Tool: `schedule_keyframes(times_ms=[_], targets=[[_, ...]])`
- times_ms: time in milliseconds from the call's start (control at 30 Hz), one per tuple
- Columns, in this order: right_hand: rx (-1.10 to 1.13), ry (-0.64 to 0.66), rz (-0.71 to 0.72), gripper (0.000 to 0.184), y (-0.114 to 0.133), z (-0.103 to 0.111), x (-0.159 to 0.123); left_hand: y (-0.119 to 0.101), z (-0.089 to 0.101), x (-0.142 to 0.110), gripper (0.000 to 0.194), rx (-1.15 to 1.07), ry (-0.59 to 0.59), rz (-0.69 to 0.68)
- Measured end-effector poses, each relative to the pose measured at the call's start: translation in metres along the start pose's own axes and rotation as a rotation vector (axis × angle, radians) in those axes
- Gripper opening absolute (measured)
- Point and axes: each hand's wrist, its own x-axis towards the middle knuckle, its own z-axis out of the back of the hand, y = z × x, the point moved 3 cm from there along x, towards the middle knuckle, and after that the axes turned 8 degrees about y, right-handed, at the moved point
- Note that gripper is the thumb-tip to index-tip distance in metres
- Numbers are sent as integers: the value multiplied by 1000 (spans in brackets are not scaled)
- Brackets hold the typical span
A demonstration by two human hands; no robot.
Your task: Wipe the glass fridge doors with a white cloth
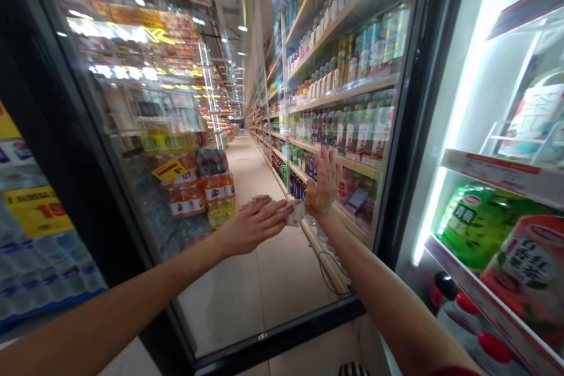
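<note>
My left hand lies nearly flat, fingers straight and close together, over a pale cloth around the middle of the glass door, with the cloth showing past my fingertips; my thumb is hidden, so I can't tell whether I'm clasping it or only pressing. My right hand is empty, just to the right of the cloth, fingers up and loosely spread, and I can't tell if it meets the pane. To wipe well, I'd judge, I should spread the cloth under the whole palm, press evenly, overlap each stroke and run right up to the black frame (corners are where smears like to hide). The free palm could steady the door, if it swings. As for writing, the pink pouch near on the right reads 百香果红茶, passion fruit black tea; the green pouch beside it has characters too blurred for me to trust. On the near left, a yellow price sign shows a red 19, perhaps with more after it. Farther off, the small yellow tag over the orange drink packs is too smeared to read fully.
</note>
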Motion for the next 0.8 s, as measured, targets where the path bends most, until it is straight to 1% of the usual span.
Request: schedule_keyframes(times_ms=[33, 67, 100, 133, 167, 200, 233, 267, 300, 367, 400, 433, 467, 500, 533, 567, 600, 633, 667, 700, 733, 767, 800], targets=[[11, -3, 1, 54, 0, 0, 0, 8, 3, -2, 33, -1, -3, 7], [21, -4, 0, 54, 0, -1, 0, 23, 9, -2, 34, 6, -35, 86], [30, -4, -1, 54, 0, -1, 0, 43, 18, 0, 34, 13, -85, 220], [39, -7, 1, 54, 0, -1, 0, 64, 28, 1, 33, 26, -150, 392], [47, -13, 4, 54, 0, -1, 0, 80, 36, 1, 33, 36, -208, 546], [55, -20, 7, 54, 0, -1, 0, 89, 40, 2, 33, 46, -241, 640], [62, -26, 9, 54, 0, -1, 1, 87, 40, 3, 33, 54, -245, 659], [68, -30, 9, 54, 0, -1, 1, 77, 36, 3, 33, 56, -223, 601], [71, -32, 8, 54, 0, -1, 1, 59, 28, 2, 33, 55, -172, 474], [74, -31, 8, 54, 0, 0, 1, 15, 10, -5, 31, 38, -80, 158], [73, -29, 9, 54, 0, 0, 1, -3, 1, -10, 30, 29, -24, -2], [70, -24, 8, 53, 0, -1, 1, -14, -3, -16, 29, 21, 1, -111], [66, -21, 6, 53, 0, -1, 1, -14, -4, -20, 28, 16, 13, -164], [61, -20, 4, 53, 0, -1, 0, -5, 0, -22, 29, 20, 8, -140], [54, -21, 3, 52, 0, -1, 0, 12, 8, -22, 30, 33, -20, -40], [49, -23, 2, 52, 0, -1, 0, 33, 18, -21, 33, 46, -49, 109], [45, -26, 1, 52, 1, -1, 1, 56, 28, -21, 33, 74, -93, 321], [44, -28, 1, 52, 1, -1, 1, 74, 36, -21, 35, 90, -127, 510], [45, -28, -1, 52, 1, -1, 1, 84, 40, -23, 36, 101, -139, 650], [46, -23, -3, 52, 1, -1, 1, 84, 40, -25, 35, 103, -140, 698], [47, -18, -5, 52, 2, -1, 1, 76, 36, -26, 34, 94, -124, 642], [44, -15, -6, 52, 2, -1, 1, 60, 29, -27, 32, 76, -94, 498], [40, -14, -6, 52, 2, 0, 1, 41, 20, -30, 30, 56, -58, 301]])
